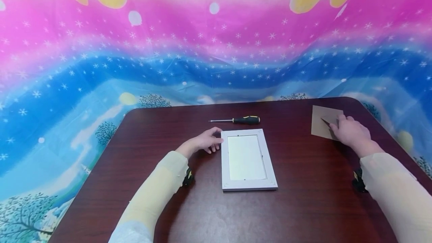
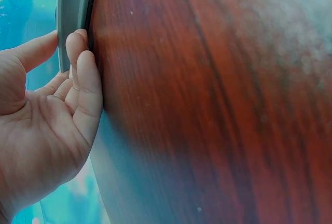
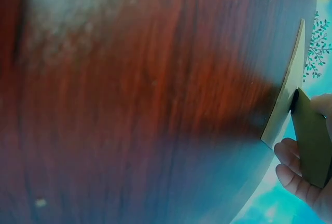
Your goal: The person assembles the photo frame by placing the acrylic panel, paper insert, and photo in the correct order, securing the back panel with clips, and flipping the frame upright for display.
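Note:
A white picture frame [image 1: 249, 186] lies on the table with its pale inner panel facing up. My left hand [image 1: 206, 140] holds the frame's left edge near the far corner. In the left wrist view, the thumb is on one side of the grey-looking frame edge [image 2: 75, 6] and the fingers on the other. At the far right lies a tan backing board [image 1: 318, 126] with a raised brown stand leg [image 3: 311, 136]. My right hand [image 1: 352, 130] pinches that leg between thumb and fingers; part of the board is hidden behind the hand.
Beyond the frame lies a screwdriver [image 1: 248, 119] with a black and yellow handle, its tip pointing left. The dark red-brown table [image 1: 152, 130] has rounded far corners. A colourful printed cloth [image 1: 216, 48] hangs behind it and along its sides.

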The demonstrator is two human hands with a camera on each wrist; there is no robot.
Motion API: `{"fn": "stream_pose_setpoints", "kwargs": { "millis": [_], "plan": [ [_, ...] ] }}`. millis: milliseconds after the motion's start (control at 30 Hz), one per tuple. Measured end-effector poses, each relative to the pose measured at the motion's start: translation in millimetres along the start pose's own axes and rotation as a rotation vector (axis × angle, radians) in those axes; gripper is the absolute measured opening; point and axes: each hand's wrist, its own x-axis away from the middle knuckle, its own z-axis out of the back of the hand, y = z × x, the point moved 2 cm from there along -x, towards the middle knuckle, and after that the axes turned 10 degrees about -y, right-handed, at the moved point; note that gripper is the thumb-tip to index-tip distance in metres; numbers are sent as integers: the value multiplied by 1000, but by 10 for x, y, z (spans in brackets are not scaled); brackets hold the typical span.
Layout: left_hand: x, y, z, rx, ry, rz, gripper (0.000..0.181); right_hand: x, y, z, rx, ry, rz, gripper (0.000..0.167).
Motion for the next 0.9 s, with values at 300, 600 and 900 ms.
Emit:
{"fn": "stream_pose_setpoints", "kwargs": {
  "millis": [300, 600, 900],
  "plan": [
    [-1, 2, 7, -9, -9, 0, 43, 26, -2, 42, 13, 43, -7, 63],
    [4, 4, 9, -8, -3, 4, 44, 82, -136, 154, 32, 90, 37, 51],
    [25, 27, 7, -13, -12, 1, 44, 137, -360, 256, 77, 103, 59, 47]
  ]
}}
